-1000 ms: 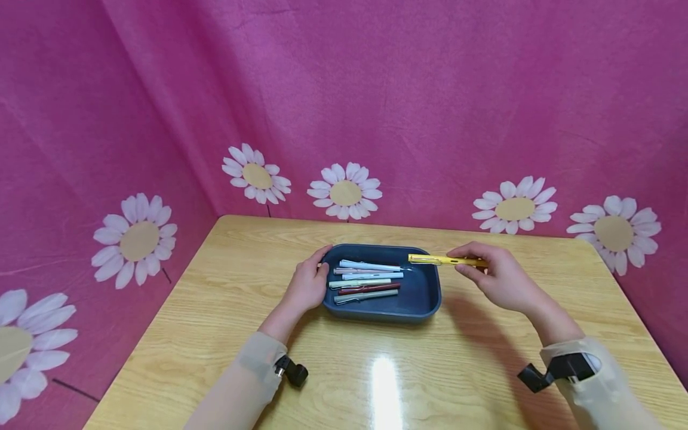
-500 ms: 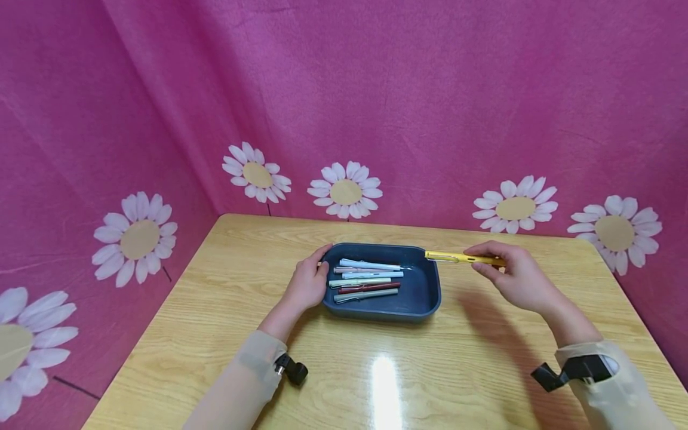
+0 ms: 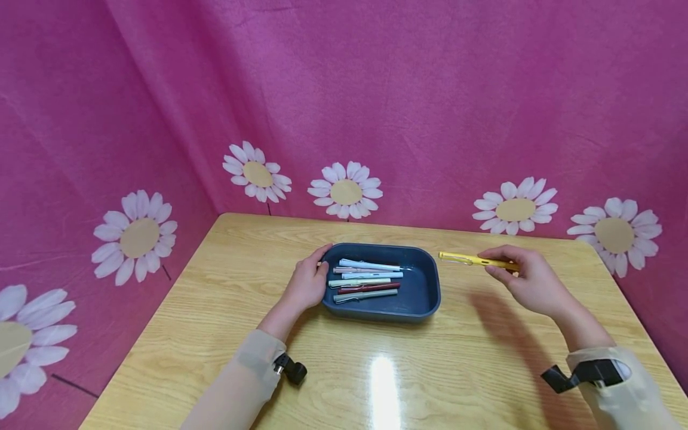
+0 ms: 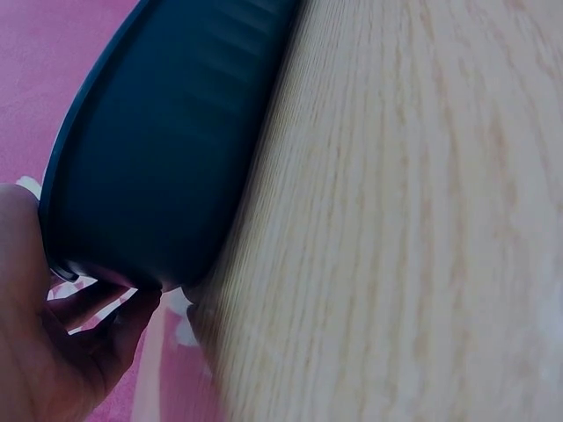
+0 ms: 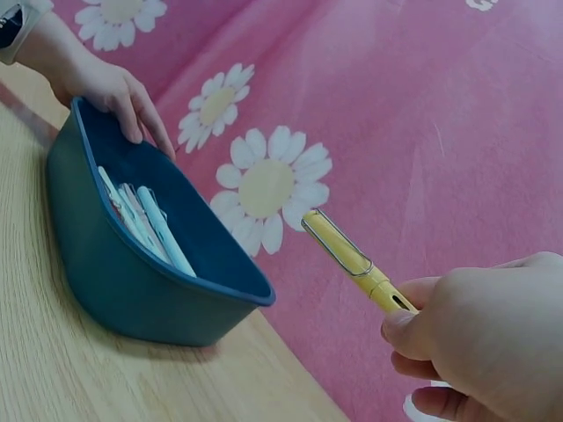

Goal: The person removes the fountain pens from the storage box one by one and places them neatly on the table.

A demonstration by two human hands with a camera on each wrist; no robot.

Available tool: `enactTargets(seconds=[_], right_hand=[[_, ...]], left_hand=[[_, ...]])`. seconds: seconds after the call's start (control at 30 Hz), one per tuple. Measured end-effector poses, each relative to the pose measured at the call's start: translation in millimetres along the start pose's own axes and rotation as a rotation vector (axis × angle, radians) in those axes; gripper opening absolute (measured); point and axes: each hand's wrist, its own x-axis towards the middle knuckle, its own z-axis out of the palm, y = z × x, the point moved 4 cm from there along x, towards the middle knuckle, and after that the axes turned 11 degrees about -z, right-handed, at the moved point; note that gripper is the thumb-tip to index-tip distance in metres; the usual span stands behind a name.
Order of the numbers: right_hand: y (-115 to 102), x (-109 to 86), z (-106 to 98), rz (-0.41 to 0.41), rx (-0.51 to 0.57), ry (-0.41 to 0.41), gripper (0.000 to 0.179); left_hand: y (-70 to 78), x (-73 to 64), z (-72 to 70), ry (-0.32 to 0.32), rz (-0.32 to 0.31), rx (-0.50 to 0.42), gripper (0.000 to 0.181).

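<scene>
In the head view, my right hand pinches a yellow capped pen with a wire clip. It holds the pen level above the table, just beyond the right end of a dark blue tub. My left hand grips the tub's left end, thumb at the rim and fingers along the outer wall. Inside the tub several pens lie side by side toward the left: a white pen at the back, a pale green pen, a dark red pen and a grey pen in front among them.
The tub stands on a light wooden table. A pink curtain printed with white daisies hangs behind the table and along its left side. A black wrist camera is strapped to the right forearm, another to the left.
My right hand has moved right with the yellow pen, from over the tub's right part to outside its right rim. My left hand and the tub have stayed in place.
</scene>
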Motion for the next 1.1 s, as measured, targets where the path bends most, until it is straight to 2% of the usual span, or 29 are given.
enactTargets(seconds=[0.4, 0.63, 1.1], right_hand=[[15.5, -9.0, -1.5, 0.019, 0.000, 0.013, 0.025], [23.8, -16.1, -2.3, 0.056, 0.004, 0.012, 0.022], [43.1, -33.8, 4.5, 0.102, 0.013, 0.003, 0.021]], left_hand=[[1.7, -1.4, -0.6, 0.002, -0.002, 0.003, 0.047], [1.4, -1.6, -0.5, 0.006, -0.003, 0.004, 0.047], [1.8, -1.9, -1.1, 0.008, -0.008, 0.010, 0.048]])
